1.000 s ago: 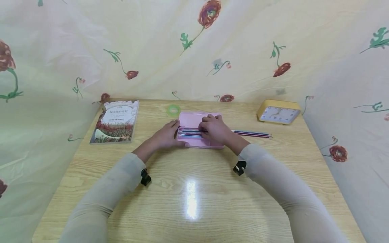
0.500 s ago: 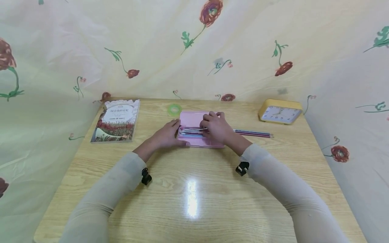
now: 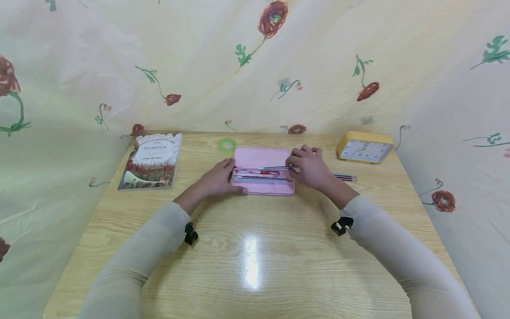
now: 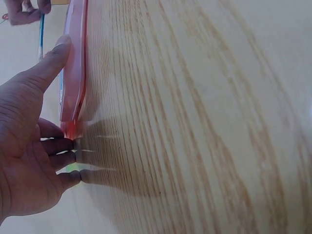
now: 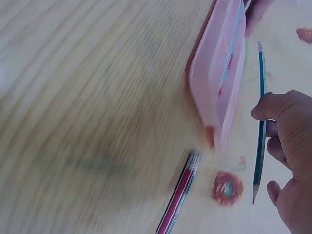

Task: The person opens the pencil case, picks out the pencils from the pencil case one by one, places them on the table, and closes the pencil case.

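A pink pencil case (image 3: 260,157) lies on the table with its lid folded back. Several pencils and a red pen (image 3: 268,173) lie inside. My left hand (image 3: 217,178) holds the case's left end, thumb at the front wall and fingers round the back corner. Above the case's right end, my right hand (image 3: 312,168) pinches a dark green pencil (image 5: 262,73) near its middle. In the right wrist view the pencil's sharpened tip points down, its eraser end up. Beyond that hand, a few more pencils (image 3: 345,177) rest on the table, partly hidden behind it.
A book (image 3: 151,161) lies at the table's left back. Behind the case sits a green tape roll (image 3: 221,146). A yellow alarm clock (image 3: 366,149) stands at the back right. Floral cloth (image 3: 223,66) hangs round the table's back and sides.
My right hand has lifted a pencil out of the case and moved right with it, uncovering the red pen and the case's right part. My left hand stays on the case.
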`<state>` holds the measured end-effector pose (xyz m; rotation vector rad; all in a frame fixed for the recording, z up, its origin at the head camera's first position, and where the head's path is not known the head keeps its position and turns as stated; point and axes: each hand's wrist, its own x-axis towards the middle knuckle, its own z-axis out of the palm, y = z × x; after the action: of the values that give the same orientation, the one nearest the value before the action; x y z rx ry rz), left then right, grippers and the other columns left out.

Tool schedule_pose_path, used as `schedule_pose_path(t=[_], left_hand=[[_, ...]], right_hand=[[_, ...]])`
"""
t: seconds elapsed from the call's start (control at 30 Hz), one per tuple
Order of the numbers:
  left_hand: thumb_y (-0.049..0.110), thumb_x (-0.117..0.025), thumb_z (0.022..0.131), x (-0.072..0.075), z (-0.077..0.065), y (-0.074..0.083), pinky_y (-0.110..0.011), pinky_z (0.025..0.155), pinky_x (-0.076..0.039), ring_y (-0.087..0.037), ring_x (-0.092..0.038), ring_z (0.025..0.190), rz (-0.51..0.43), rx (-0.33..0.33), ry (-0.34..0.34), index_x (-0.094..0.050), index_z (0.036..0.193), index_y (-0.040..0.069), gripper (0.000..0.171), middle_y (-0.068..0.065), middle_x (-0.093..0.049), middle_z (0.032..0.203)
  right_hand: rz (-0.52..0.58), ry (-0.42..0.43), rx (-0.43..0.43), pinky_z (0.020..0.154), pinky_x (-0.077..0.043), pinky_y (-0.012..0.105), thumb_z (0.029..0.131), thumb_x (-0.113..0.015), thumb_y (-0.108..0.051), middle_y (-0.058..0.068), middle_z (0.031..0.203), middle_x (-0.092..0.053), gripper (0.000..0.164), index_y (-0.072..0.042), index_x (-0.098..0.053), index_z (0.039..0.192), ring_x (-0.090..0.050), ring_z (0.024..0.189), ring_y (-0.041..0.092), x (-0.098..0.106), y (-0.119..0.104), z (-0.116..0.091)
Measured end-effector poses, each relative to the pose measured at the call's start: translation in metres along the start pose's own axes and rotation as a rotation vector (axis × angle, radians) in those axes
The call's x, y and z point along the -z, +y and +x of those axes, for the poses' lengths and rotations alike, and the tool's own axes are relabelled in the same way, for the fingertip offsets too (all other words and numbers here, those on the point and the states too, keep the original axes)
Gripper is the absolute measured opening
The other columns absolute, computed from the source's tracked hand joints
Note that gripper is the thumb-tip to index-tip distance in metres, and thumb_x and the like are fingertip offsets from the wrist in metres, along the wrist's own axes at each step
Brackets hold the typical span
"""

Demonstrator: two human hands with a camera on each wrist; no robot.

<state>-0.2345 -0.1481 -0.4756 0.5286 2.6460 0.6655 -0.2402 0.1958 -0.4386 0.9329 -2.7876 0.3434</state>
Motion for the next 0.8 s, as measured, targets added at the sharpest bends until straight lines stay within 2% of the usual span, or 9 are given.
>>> schedule_pose_path(t=[0.2, 0.37, 0.6, 0.8], left_hand=[[0.076, -0.079, 0.088, -0.001, -0.001, -0.001, -0.056, 0.139, -0.024, -0.039, -0.015, 0.174, -0.017, -0.005, 0.006, -0.011, 0.177, 0.003, 0.134, -0.018, -0.014, 0.187], [0.074, -0.079, 0.09, 0.0, -0.002, 0.0, -0.056, 0.14, -0.024, -0.039, -0.013, 0.174, -0.022, 0.0, -0.002, -0.01, 0.177, 0.003, 0.132, -0.018, -0.012, 0.187], [0.071, -0.08, 0.091, 0.001, -0.003, 0.003, -0.056, 0.14, -0.023, -0.04, -0.013, 0.174, -0.036, -0.004, -0.005, -0.009, 0.177, 0.002, 0.131, -0.019, -0.011, 0.187], [0.07, -0.082, 0.09, 0.0, -0.003, 0.004, -0.056, 0.14, -0.022, -0.041, -0.013, 0.174, -0.044, -0.003, -0.001, -0.009, 0.177, 0.002, 0.132, -0.019, -0.012, 0.187]], right_hand=[[-0.027, 0.025, -0.045, 0.103, -0.043, 0.082, 0.094, -0.086, -0.011, 0.008, 0.104, -0.074, 0.011, -0.012, -0.08, 0.103, -0.058, 0.097, 0.035, 0.007, 0.023, -0.023], [-0.059, -0.004, -0.106, 0.096, -0.044, 0.077, 0.095, -0.085, -0.013, 0.009, 0.104, -0.075, 0.01, -0.012, -0.08, 0.104, -0.058, 0.097, 0.035, 0.013, 0.043, -0.043], [-0.073, -0.048, -0.171, 0.093, -0.044, 0.078, 0.094, -0.085, -0.011, 0.01, 0.107, -0.076, 0.012, -0.012, -0.08, 0.105, -0.059, 0.102, 0.039, 0.015, 0.066, -0.071], [-0.082, -0.078, -0.203, 0.094, -0.044, 0.079, 0.095, -0.085, -0.011, 0.01, 0.108, -0.074, 0.011, -0.012, -0.081, 0.105, -0.058, 0.104, 0.038, 0.014, 0.076, -0.085]])
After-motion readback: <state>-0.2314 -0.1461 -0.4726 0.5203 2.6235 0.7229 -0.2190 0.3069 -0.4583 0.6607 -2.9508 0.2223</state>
